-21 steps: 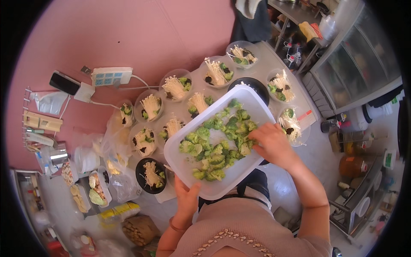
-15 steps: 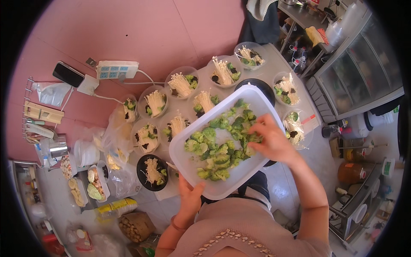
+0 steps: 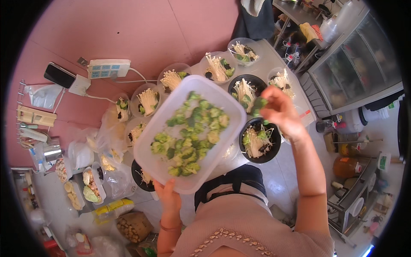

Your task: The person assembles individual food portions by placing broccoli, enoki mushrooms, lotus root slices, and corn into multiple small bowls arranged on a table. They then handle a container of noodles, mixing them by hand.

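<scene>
My left hand (image 3: 169,197) grips the near left edge of a translucent white plastic tub (image 3: 145,132), tilted above the table. Cut broccoli florets (image 3: 188,147) lie spread across the tub's bottom. Right of the tub, my right hand (image 3: 282,112) pinches broccoli florets (image 3: 259,105) beside two black bowls. The nearer black bowl (image 3: 275,150) has enoki mushrooms (image 3: 255,147) and broccoli in it. The farther black bowl (image 3: 257,79) holds enoki mushrooms with some green pieces. Part of another black bowl (image 3: 138,180) shows under the tub's left side.
Several clear bowls of enoki, broccoli and dark pieces stand on the white table (image 3: 267,55). A power strip (image 3: 109,68) and phone (image 3: 60,76) are on the pink wall. Plastic bags (image 3: 122,180) and food trays sit at left; a glass-door fridge (image 3: 355,64) stands at right.
My left hand has moved the tub leftward, uncovering the two black bowls. My right hand has come out of the tub with broccoli and is now over the bowls' right side.
</scene>
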### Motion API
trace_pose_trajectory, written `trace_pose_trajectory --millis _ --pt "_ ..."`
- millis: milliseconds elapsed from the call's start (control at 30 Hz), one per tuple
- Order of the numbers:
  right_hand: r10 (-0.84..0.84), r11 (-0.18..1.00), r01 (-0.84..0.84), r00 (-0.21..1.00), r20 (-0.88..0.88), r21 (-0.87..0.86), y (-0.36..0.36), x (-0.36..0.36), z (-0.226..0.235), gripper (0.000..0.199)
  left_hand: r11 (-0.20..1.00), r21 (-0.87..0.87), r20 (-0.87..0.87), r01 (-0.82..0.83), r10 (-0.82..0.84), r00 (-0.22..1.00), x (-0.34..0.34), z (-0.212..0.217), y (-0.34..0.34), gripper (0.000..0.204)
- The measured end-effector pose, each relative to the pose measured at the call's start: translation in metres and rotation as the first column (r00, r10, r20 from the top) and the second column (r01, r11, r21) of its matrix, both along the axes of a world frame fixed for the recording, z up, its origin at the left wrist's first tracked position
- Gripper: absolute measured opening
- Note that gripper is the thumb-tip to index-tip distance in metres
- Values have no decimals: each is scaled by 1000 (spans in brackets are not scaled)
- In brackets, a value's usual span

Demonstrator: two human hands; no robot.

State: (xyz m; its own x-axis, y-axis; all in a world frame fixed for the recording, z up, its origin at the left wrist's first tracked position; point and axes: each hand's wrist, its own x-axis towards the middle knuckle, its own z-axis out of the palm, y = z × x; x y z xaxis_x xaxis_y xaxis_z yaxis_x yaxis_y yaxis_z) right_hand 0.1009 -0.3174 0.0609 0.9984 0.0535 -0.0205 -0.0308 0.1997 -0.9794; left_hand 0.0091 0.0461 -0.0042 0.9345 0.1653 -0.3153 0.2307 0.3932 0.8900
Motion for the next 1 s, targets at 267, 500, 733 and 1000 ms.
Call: trace_pose_trajectory --millis 267,500,733,1000 --pt "-261 962 220 915 -309 -161 -50 -50 -76 23 989 -7 30 -147 148 989 3 0 26 66" --pt "-288 953 259 934 -212 -154 -43 -43 -84 20 948 -35 15 -317 318 948 6 -3 60 62" --pt "-388 838 471 869 -307 275 -19 -25 -81 15 839 -194 83 -509 531 843 -9 31 98 35" --pt "-270 844 369 920 -286 390 10 -10 -79 16 715 -153 172 -682 699 694 -61 39 171 41"
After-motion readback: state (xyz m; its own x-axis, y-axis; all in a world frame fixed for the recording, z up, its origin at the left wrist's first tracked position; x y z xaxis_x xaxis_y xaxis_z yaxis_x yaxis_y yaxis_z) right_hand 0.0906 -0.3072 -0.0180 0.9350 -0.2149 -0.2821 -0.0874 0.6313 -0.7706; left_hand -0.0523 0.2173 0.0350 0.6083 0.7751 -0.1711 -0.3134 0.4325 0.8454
